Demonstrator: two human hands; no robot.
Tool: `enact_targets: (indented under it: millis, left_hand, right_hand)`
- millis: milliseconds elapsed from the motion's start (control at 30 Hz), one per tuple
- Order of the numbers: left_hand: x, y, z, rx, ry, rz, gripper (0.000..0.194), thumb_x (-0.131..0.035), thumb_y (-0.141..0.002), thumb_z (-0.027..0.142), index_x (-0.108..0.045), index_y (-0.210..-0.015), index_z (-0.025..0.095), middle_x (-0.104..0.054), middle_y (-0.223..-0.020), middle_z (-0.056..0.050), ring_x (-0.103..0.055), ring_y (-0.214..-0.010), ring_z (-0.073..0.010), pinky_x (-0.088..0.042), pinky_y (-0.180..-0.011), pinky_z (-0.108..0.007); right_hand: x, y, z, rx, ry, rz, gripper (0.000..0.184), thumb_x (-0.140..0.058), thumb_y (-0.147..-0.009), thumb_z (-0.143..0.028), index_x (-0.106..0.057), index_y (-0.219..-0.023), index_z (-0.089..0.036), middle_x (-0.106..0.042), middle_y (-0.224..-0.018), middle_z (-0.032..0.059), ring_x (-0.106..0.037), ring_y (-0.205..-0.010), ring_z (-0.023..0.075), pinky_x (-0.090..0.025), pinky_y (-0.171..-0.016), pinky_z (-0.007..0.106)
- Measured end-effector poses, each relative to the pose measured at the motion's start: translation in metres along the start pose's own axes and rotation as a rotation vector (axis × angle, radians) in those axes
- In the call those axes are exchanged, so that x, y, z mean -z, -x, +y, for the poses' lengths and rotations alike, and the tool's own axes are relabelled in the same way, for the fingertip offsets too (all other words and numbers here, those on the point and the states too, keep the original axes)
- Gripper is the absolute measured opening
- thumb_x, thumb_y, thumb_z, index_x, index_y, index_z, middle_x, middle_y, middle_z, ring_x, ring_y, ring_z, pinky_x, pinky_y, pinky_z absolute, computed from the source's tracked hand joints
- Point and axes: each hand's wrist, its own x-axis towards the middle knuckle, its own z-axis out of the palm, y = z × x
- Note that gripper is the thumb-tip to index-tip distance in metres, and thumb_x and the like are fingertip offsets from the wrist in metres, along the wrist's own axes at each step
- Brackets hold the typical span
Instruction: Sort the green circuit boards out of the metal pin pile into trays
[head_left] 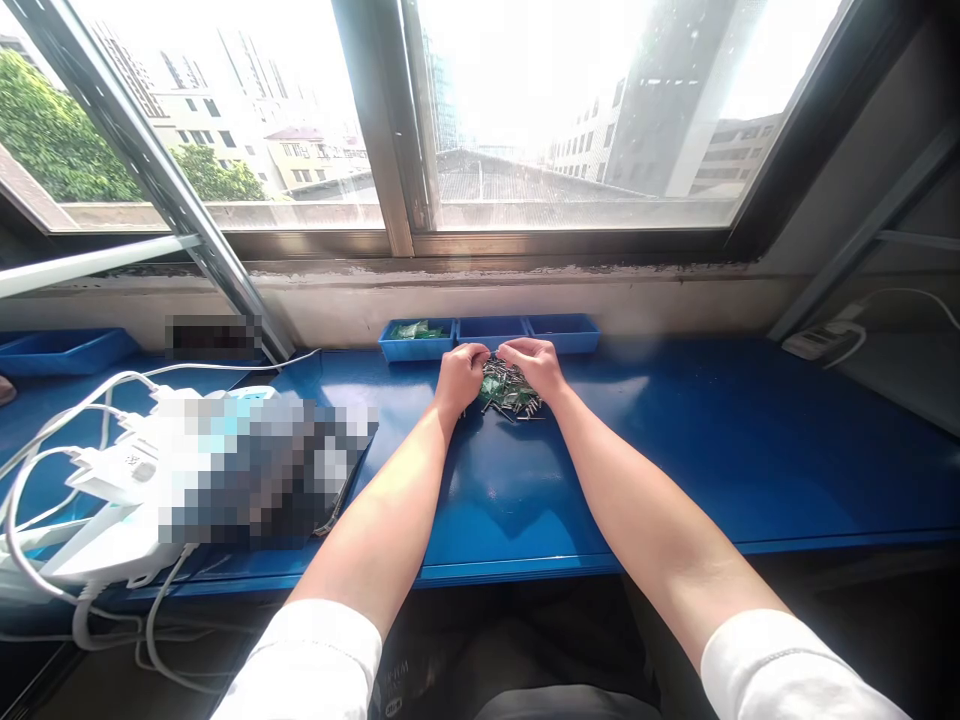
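Note:
A small heap of green parts with metal pins [510, 392] lies on the blue table [675, 450], just in front of a row of three blue trays. My left hand [459, 375] sits at the heap's left edge with its fingers curled in a pinch. My right hand [534, 364] rests over the heap's top right, fingers also curled together. The fingertips of both hands nearly meet above the heap. What they pinch is too small to make out. The left tray [416, 339] holds a few green parts; the middle tray [491, 328] and right tray [564, 331] look bare.
White chargers and cables [112, 470] with a blurred object lie at the left of the table. Another blue tray [64, 350] sits far left. A white power strip [817, 342] rests at the right. A window runs along the back.

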Motion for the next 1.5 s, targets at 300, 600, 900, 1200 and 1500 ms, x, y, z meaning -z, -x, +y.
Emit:
enact_targets:
  millis: [300, 600, 900, 1200, 1500]
  left_hand:
    - [-0.005, -0.001, -0.004, 0.038, -0.046, 0.028, 0.031, -0.05, -0.088, 0.031, -0.061, -0.114, 0.017, -0.066, -0.109, -0.007, -0.058, -0.105, -0.0204, -0.044, -0.096, -0.032]
    - [-0.01, -0.002, -0.017, 0.204, -0.151, -0.045, 0.033, -0.046, -0.087, 0.033, -0.059, -0.113, 0.017, -0.061, -0.118, -0.01, -0.053, -0.114, -0.0244, -0.04, -0.101, -0.038]
    - [-0.01, 0.0, -0.014, 0.225, -0.166, -0.133, 0.032, -0.048, -0.085, 0.034, -0.06, -0.11, 0.019, -0.06, -0.118, -0.011, -0.052, -0.115, -0.0264, -0.039, -0.101, -0.04]
    - [-0.01, 0.0, -0.012, 0.225, -0.219, -0.189, 0.036, -0.045, -0.085, 0.036, -0.06, -0.114, 0.02, -0.059, -0.121, -0.009, -0.051, -0.117, -0.0259, -0.038, -0.102, -0.039]
    - [-0.009, 0.001, -0.009, 0.19, -0.227, -0.226, 0.037, -0.047, -0.085, 0.039, -0.062, -0.113, 0.019, -0.061, -0.12, -0.009, -0.052, -0.117, -0.0244, -0.037, -0.102, -0.035]
  right_hand:
    - [0.008, -0.007, 0.007, 0.017, 0.107, 0.064, 0.03, -0.066, -0.073, -0.043, -0.07, -0.086, -0.016, -0.07, -0.083, 0.0045, -0.064, -0.083, 0.0208, -0.05, -0.074, 0.03]
    - [0.031, -0.025, 0.019, -0.053, 0.599, 0.303, 0.054, -0.065, -0.074, -0.028, -0.056, -0.126, -0.016, -0.062, -0.115, 0.0084, -0.043, -0.118, 0.0289, -0.036, -0.1, 0.042]
    - [0.038, -0.028, 0.021, -0.278, 0.734, 0.283, 0.077, -0.067, -0.074, -0.034, -0.036, -0.143, -0.02, -0.049, -0.127, 0.0157, -0.034, -0.122, 0.0377, -0.033, -0.098, 0.051]
    - [0.03, -0.024, 0.027, -0.102, 0.826, 0.246, 0.071, -0.062, -0.074, -0.03, -0.038, -0.14, -0.018, -0.028, -0.146, 0.0136, -0.029, -0.126, 0.0356, -0.031, -0.1, 0.051]
    - [0.022, -0.013, 0.031, 0.054, 0.779, 0.258, 0.023, -0.056, -0.075, -0.02, -0.063, -0.096, -0.016, -0.057, -0.103, 0.0093, -0.044, -0.105, 0.0262, -0.036, -0.098, 0.038]
